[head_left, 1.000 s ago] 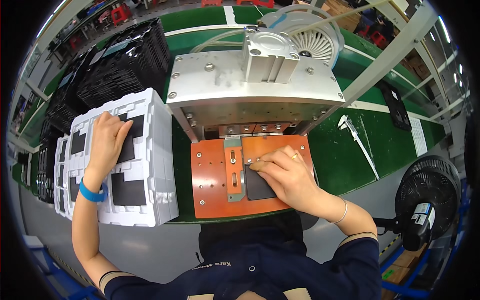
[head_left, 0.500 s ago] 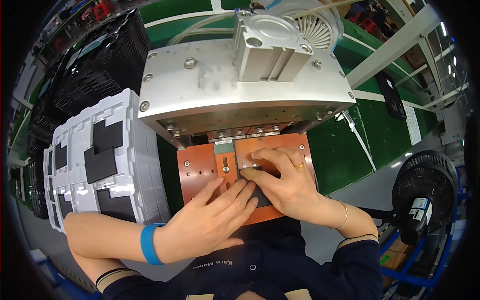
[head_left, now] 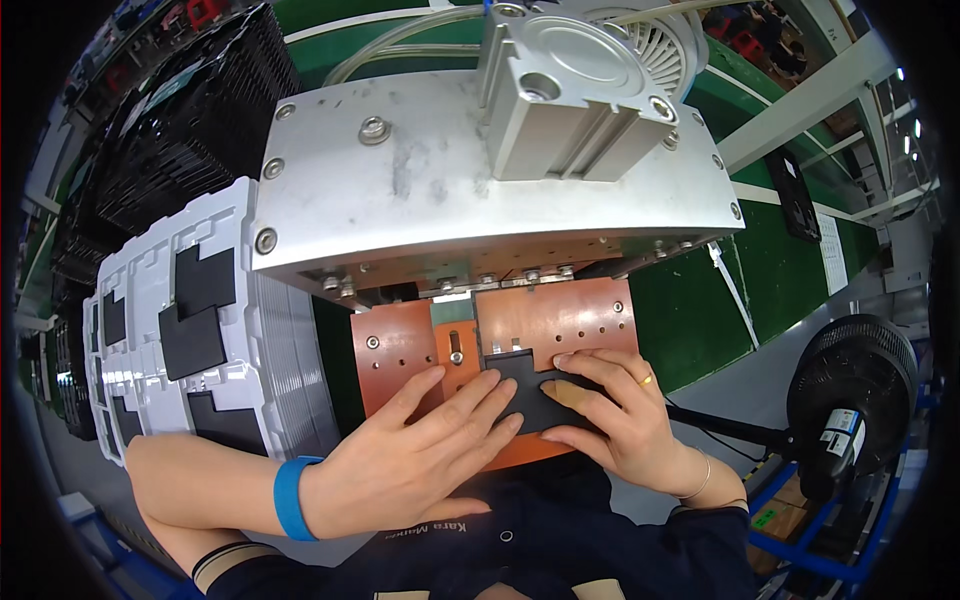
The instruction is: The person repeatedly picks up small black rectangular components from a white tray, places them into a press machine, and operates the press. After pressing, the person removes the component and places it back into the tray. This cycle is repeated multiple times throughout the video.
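A thin flat black piece with a stepped, notched edge (head_left: 515, 370) lies on the orange fixture plate (head_left: 395, 335), against the slotted orange block (head_left: 456, 345). My left hand (head_left: 415, 455) lies flat with fingers stretched out, its fingertips on the left part of the piece and the block's near end. My right hand (head_left: 620, 420) rests on the right part of the piece, fingers spread and slightly bent, the thumb by the near edge. Both hands partly cover the piece. Above the plate's far side stands the silver press head (head_left: 440, 190) with a square cylinder (head_left: 580, 100).
At the left, a stack of white trays (head_left: 255, 330) holds black flat pieces (head_left: 195, 340). Stacked black trays (head_left: 200, 130) stand behind it. A black fan (head_left: 850, 380) is at the right. Green bench surface (head_left: 690, 310) flanks the press.
My right hand has shifted right and nearer, its fingers spreading from a pinch near the block. More of the black piece now shows. My left hand has barely moved; the whole view has shifted slightly.
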Demonstrator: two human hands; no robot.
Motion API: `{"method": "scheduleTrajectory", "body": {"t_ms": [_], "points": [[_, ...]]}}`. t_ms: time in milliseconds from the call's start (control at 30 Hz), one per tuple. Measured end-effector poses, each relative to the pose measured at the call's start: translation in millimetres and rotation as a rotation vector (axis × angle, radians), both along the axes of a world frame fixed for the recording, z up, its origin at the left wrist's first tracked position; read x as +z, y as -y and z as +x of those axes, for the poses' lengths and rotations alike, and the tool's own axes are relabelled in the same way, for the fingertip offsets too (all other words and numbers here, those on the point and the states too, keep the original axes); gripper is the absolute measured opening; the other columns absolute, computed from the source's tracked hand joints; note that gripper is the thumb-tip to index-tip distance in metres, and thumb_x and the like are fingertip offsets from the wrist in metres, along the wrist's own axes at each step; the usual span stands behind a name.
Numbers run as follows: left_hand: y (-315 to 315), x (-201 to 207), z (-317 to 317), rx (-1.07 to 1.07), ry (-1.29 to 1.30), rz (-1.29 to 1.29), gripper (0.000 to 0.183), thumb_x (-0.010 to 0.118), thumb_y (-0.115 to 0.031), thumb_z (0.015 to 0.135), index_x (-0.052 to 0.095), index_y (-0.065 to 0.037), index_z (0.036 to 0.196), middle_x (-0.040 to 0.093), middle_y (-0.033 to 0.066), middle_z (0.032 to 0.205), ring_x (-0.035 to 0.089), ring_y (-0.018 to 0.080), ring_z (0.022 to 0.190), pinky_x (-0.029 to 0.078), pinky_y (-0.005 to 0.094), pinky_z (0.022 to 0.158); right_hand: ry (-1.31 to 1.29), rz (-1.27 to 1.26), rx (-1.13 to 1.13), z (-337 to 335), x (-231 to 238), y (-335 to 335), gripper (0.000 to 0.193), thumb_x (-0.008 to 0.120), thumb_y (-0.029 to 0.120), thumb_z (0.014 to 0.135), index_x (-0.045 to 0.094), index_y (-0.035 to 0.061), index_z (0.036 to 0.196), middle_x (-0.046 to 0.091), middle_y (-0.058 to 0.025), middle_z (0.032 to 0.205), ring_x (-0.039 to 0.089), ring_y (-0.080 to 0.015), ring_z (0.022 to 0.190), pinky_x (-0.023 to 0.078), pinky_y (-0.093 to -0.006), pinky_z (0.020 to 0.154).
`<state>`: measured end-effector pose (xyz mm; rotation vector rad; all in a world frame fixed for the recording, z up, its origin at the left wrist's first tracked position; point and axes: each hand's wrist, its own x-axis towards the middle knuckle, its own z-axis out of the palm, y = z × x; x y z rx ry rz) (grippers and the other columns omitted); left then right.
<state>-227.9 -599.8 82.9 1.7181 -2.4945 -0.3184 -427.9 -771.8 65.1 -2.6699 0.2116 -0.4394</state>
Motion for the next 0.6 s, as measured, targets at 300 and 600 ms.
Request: {"method": "scheduleTrajectory", "body": {"t_ms": [300, 600], "points": [[19.5, -6.6, 20.5, 0.106, -0.034, -0.056, 0.076, 0.053, -0.066, 0.088, 0.05, -0.01, 0.14, 0.041, 0.0152, 0.149, 0.038, 0.0371, 0.137, 0.028, 0.055, 0.111, 0.107, 0.045, 0.051, 35.8, -2.1, 32.7, 0.035, 0.082, 0.019, 0.07, 0.071, 0.0039, 0.099, 0.065, -0.0099, 0.112, 0.058, -0.0285, 0.1, 0.05, -0.0369, 0.086], [20.1, -7.9, 20.2, 0.123, -0.028, -0.022, 0.072, 0.05, -0.066, 0.089, 0.052, -0.015, 0.14, 0.04, 0.0125, 0.151, 0.037, 0.038, 0.137, 0.03, 0.0553, 0.11, 0.107, 0.087, 0.063, 38.6, -3.5, 36.2, 0.034, 0.083, 0.021, 0.068, 0.072, 0.0045, 0.095, 0.066, -0.0091, 0.11, 0.059, -0.0272, 0.099, 0.051, -0.0357, 0.084]]}}
